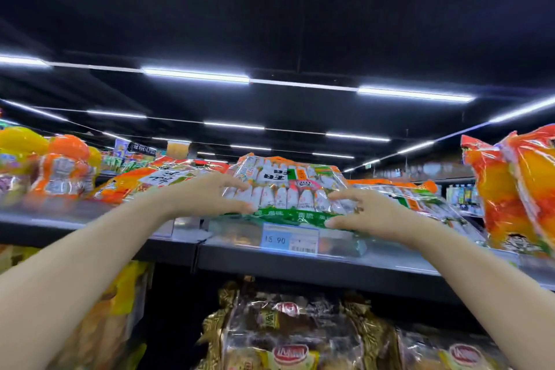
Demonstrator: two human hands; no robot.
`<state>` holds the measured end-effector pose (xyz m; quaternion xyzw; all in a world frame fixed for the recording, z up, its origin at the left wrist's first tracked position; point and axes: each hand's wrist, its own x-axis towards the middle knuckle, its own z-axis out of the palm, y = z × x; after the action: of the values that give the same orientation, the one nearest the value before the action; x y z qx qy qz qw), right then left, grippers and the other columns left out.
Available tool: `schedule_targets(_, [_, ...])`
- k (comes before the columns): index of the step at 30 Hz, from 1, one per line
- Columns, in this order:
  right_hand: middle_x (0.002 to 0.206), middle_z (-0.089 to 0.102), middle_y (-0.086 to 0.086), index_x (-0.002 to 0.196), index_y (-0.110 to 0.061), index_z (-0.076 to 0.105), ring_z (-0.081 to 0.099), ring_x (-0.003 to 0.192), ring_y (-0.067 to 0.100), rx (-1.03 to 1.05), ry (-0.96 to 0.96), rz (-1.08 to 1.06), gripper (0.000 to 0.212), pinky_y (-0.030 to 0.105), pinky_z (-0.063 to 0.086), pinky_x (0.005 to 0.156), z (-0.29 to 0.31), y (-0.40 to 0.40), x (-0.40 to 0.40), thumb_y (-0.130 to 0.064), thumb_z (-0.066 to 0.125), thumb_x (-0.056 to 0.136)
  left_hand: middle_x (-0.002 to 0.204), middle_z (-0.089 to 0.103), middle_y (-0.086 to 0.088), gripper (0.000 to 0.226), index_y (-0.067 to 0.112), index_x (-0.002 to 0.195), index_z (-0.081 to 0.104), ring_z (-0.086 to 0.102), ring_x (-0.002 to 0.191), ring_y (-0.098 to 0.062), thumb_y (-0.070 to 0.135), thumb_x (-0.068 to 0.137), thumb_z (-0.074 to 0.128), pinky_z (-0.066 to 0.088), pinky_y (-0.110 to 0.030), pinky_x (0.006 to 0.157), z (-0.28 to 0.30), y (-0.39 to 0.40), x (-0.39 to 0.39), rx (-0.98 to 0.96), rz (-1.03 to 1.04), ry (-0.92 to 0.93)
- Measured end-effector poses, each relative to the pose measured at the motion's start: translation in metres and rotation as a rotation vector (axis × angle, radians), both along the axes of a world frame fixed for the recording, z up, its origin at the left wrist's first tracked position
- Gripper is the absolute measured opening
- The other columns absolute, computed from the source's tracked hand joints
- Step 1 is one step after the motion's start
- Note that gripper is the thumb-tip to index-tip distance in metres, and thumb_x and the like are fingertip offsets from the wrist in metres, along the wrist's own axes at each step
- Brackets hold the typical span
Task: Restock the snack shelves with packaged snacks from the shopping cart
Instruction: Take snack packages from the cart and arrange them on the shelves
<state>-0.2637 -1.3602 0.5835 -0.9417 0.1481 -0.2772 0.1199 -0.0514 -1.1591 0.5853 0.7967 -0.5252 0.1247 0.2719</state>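
Clear-wrapped cracker bag (288, 189) gripped at both ends by left hand (210, 194) and right hand (363, 212), laid on top shelf (345, 261). Placing step judged underway; push back, then release, called for next.

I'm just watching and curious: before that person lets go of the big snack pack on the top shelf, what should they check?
1. Both hands on the pack: left hand and right hand grip the snack pack at its two ends: ok.
2. Pack resting on the top shelf: ok.
3. Front edge behind the shelf lip: its green edge overhangs the price tag: not ok.
4. Price tag readable: partly covered: not ok.
5. Room behind the pack: cannot tell.
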Motion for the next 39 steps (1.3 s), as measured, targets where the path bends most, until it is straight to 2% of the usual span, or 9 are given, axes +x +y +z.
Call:
schedule_targets(3, [0.147,0.038,-0.012,0.133,-0.033,0.050,0.050,0.103,-0.001,0.009,0.057,0.025,0.049,0.017,0.035,0.088,0.003,-0.004,-0.009,-0.022,0.065,0.088,0.153,0.029,0.014,0.063,0.039,0.140,0.045,0.037,0.127,-0.008,0.052,0.082,0.065,0.030,-0.036,0.108,0.002,0.009,0.003,0.085,-0.059,0.116])
schedule_targets(6, [0.147,0.038,-0.010,0.129,-0.034,0.053,0.058,0.115,0.022,0.005,0.077,-0.008,0.049,0.005,0.039,0.066,0.001,-0.009,-0.006,-0.016,0.066,0.085,0.152,0.033,0.013,0.072,0.037,0.141,0.043,0.037,0.131,-0.010,0.056,0.077,0.069,0.029,-0.035,0.110,0.006,0.002,0.005,0.125,-0.007,0.028])
schedule_targets(7, [0.147,0.038,-0.010,0.128,-0.033,0.053,0.058,0.115,0.021,0.003,0.080,-0.008,0.048,0.006,0.040,0.069,0.002,-0.009,-0.003,-0.015,0.066,0.085,0.153,0.033,0.011,0.075,0.035,0.143,0.041,0.036,0.135,-0.012,0.055,0.077,0.070,0.028,-0.036,0.111,0.007,-0.002,0.004,0.143,0.006,-0.013])
schedule_targets(10, [0.149,0.037,-0.010,0.125,-0.030,0.057,0.043,0.124,0.010,0.015,0.081,-0.004,0.046,0.026,0.036,0.100,0.006,-0.014,0.004,-0.013,0.068,0.084,0.155,0.030,0.009,0.076,0.029,0.148,0.034,0.031,0.140,-0.014,0.040,0.083,0.072,0.026,-0.038,0.114,0.010,-0.016,0.004,0.194,0.028,-0.067])
schedule_targets(17, [0.150,0.038,-0.002,0.128,-0.026,0.056,0.054,0.121,0.020,-0.098,0.118,-0.112,0.049,0.032,0.043,0.096,0.007,-0.016,0.023,-0.017,0.070,0.083,0.154,0.034,0.001,0.077,0.023,0.150,0.032,0.037,0.138,-0.020,0.033,0.085,0.071,0.031,-0.037,0.111,0.011,-0.038,0.004,0.264,0.108,-0.126])
schedule_targets(21, [0.152,0.035,-0.002,0.137,-0.026,0.049,0.039,0.134,0.018,-0.072,0.159,-0.096,0.054,0.036,0.033,0.107,0.008,-0.009,0.016,-0.028,0.067,0.086,0.157,0.027,0.003,0.077,0.022,0.151,0.029,0.031,0.141,-0.018,0.030,0.086,0.069,0.027,-0.037,0.113,0.012,-0.031,-0.001,0.271,0.070,-0.080])
schedule_targets(29, [0.144,0.045,-0.009,0.135,-0.030,0.049,0.046,0.127,0.011,-0.190,-0.043,-0.062,0.047,0.033,0.034,0.106,-0.001,0.019,0.006,-0.049,0.052,0.092,0.145,0.048,0.000,0.046,0.022,0.140,0.048,0.046,0.129,-0.015,0.036,0.096,0.054,0.037,-0.034,0.106,0.001,-0.007,-0.022,0.046,0.050,-0.056])
schedule_targets(35, [0.140,0.049,-0.014,0.135,-0.030,0.050,0.039,0.131,0.004,-0.291,-0.228,0.067,0.045,0.029,0.031,0.108,-0.022,0.048,-0.003,-0.044,0.054,0.093,0.132,0.057,0.012,0.041,0.027,0.133,0.055,0.050,0.120,-0.004,0.040,0.094,0.057,0.038,-0.023,0.100,-0.022,0.023,-0.056,-0.212,0.057,-0.350])
schedule_targets(39, [0.132,0.053,-0.015,0.133,-0.028,0.053,0.043,0.125,0.003,-0.317,-0.321,0.184,0.042,0.019,0.032,0.103,-0.054,0.068,-0.011,-0.040,0.058,0.092,0.127,0.059,0.013,0.039,0.027,0.128,0.058,0.050,0.120,-0.007,0.038,0.091,0.062,0.039,-0.028,0.104,-0.058,0.051,-0.081,-0.306,0.057,-0.465])
